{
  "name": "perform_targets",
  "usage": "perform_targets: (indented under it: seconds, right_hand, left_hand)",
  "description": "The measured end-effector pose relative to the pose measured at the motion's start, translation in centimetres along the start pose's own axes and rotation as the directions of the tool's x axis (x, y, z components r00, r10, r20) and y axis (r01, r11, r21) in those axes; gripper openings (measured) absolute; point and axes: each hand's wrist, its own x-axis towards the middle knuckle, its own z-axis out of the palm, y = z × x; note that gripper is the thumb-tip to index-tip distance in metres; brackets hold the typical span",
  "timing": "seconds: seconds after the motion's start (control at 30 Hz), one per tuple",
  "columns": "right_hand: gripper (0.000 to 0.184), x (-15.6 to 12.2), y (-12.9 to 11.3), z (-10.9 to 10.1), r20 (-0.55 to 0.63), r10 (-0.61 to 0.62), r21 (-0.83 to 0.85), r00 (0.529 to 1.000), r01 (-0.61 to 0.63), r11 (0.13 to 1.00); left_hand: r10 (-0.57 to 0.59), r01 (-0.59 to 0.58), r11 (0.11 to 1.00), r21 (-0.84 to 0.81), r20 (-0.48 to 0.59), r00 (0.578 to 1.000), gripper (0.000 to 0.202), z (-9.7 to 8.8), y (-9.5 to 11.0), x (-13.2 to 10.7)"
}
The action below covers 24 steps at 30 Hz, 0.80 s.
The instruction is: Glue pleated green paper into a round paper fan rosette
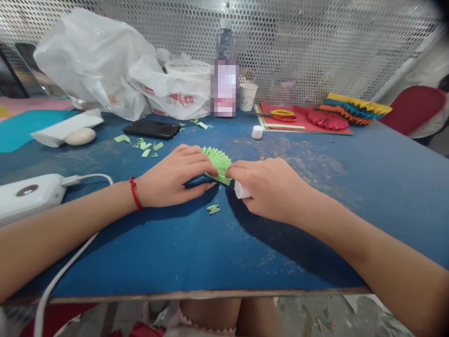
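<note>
A light green pleated paper fan is spread out low over the blue table, between my hands. My left hand, wearing a red cord bracelet, is closed on the fan's left side. In my right hand is a white glue stick, its base pointing toward the left and its other end hidden by my palm. My right fingertips touch the fan's right edge. A white cap stands on the table beyond my right hand. One small green paper scrap lies just in front of the fan.
Green scraps lie near a black phone. At the back are white plastic bags, a phone with a lit screen, a paper cup, and scissors on red paper. A cabled white device sits at left.
</note>
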Motion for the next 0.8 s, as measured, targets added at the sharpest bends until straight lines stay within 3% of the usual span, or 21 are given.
perform_targets:
  seconds: [0.4,0.6,0.8]
  right_hand:
    - [0.032,-0.2,-0.3,0.1,-0.013,0.003,0.009,1.000,-0.003,1.000]
    - [0.026,-0.6,-1.1,-0.5,-0.202,0.095,0.198,0.975,-0.054,0.979]
    - [0.028,-0.7,-2.5,-0.1,-0.103,-0.192,0.219,0.976,0.210,0.953]
  left_hand:
    - [0.068,-0.068,0.997,-0.036,0.000,0.998,0.014,-0.2,0.2,0.1]
    - [0.045,-0.044,0.998,-0.044,0.003,0.999,0.016,-0.1,0.2,0.1]
    - [0.037,-0.038,0.999,-0.024,-0.022,0.999,0.018,0.2,0.0,0.0]
